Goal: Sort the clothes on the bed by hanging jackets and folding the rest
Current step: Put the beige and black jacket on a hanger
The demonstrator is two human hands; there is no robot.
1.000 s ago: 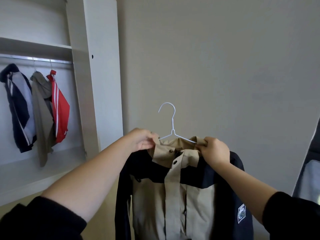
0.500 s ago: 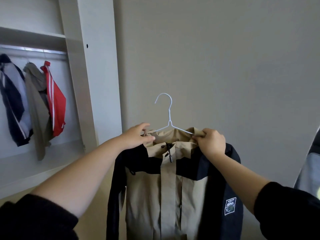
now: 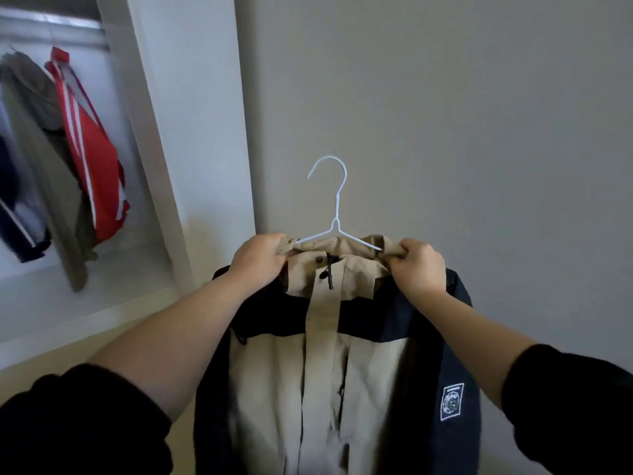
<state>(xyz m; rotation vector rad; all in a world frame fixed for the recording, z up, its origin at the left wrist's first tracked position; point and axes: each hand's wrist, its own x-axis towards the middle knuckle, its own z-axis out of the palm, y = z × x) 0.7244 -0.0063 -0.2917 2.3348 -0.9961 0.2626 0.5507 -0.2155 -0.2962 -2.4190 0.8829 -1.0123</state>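
Note:
I hold up a beige and navy jacket in front of a bare wall. It hangs on a white wire hanger whose hook points up and left. My left hand grips the collar at the hanger's left shoulder. My right hand grips the collar at the right shoulder. The jacket front faces me, closed, with a white badge on the sleeve at right. The bed is out of view.
An open white wardrobe stands to the left with a metal rail. On it hang a red jacket, an olive garment and a navy jacket.
The view has shifted, so the wardrobe and its clothes sit further left and higher. My left hand has closed round the collar. The jacket hangs much as before.

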